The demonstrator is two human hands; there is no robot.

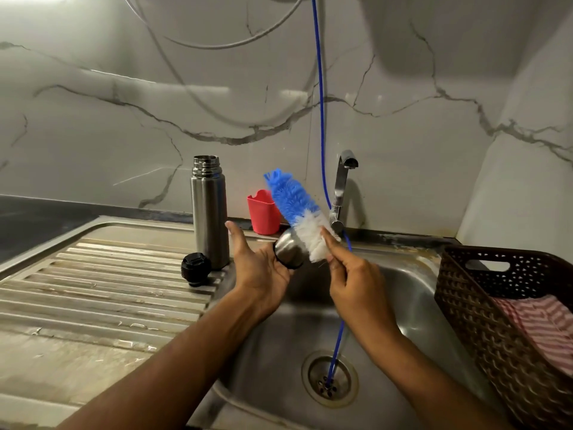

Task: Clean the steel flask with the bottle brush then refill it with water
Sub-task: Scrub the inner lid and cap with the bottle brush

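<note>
Left hand (262,268) over the sink (412,293), holding a small steel cup (288,248) with thumb sticking up. Right hand (356,283) beside it, pinching the brush (299,212) by its handle, first finger laid along the white bristles. Brush tilted up and left, blue end on top, white end touching the cup. Flask (209,212) upright and open on the drainboard (108,290), left of the hands. Black cap (196,269) just by its foot. Red cup (264,211) behind, tap (342,187) at the wall.
</note>
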